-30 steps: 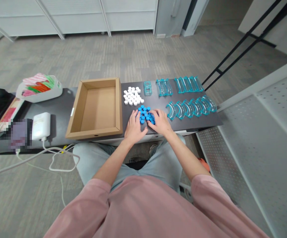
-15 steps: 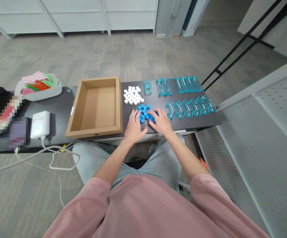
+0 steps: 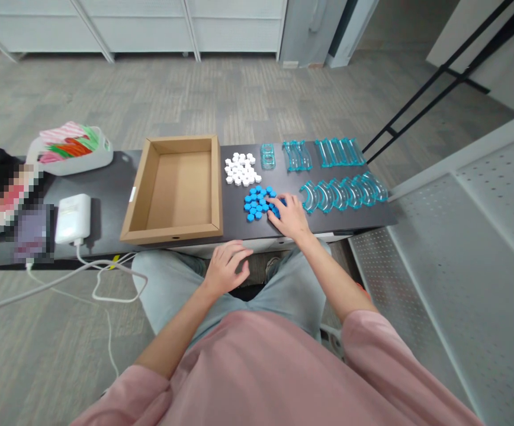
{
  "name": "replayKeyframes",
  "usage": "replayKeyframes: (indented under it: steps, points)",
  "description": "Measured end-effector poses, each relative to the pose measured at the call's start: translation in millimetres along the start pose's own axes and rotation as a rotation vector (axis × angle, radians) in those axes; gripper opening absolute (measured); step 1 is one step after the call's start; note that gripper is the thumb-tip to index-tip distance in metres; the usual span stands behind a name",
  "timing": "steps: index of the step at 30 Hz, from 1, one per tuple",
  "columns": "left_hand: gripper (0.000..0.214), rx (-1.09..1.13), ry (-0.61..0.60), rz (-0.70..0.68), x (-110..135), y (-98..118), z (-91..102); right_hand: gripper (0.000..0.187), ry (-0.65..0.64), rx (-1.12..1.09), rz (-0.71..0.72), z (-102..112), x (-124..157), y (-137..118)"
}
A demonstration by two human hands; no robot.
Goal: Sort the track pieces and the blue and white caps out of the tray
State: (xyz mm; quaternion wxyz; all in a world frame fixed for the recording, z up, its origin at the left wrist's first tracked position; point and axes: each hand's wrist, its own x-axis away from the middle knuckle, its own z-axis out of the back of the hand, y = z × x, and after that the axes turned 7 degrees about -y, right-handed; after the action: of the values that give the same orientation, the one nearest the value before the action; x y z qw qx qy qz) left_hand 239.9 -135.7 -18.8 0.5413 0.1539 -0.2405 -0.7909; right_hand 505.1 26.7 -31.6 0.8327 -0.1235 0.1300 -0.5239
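Several blue hexagonal pieces (image 3: 257, 201) lie in a cluster on the dark tabletop (image 3: 234, 222). My right hand (image 3: 289, 214) rests at the right side of this cluster, fingers spread and touching pieces, some of which it partly covers. Off the table's front edge, above my lap, my left hand (image 3: 227, 267) hangs with nothing in it and its fingers apart. Behind the blue cluster sits a group of white hexagonal pieces (image 3: 241, 169). Curved clear teal track pieces (image 3: 337, 194) stand in a row to the right of my right hand.
An open cardboard box (image 3: 126, 228) stands left of the pieces. Straight teal pieces (image 3: 339, 152), wavy ones (image 3: 296, 155) and short ones (image 3: 267, 156) lie along the back. Farther left are a white basket (image 3: 77, 164) of colourful items and a white charger (image 3: 73, 220) with cables.
My left hand has left the blue pieces and drawn back toward me, past the table edge. My right hand stays at the cluster. The view has shifted slightly.
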Motion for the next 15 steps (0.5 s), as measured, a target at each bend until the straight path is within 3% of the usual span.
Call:
replayKeyframes:
  steps: [9, 15]
  points:
    - [0.037, -0.056, 0.159, 0.050, 88.0, -59.5, 27.7, 0.036, 0.052, -0.003, -0.027, 0.1, 2.7, 0.3]
    - [0.030, -0.070, 0.188, 0.064, 117.1, -87.5, 35.6, 0.035, 0.077, -0.005, -0.027, 1.9, 3.1, 0.4]
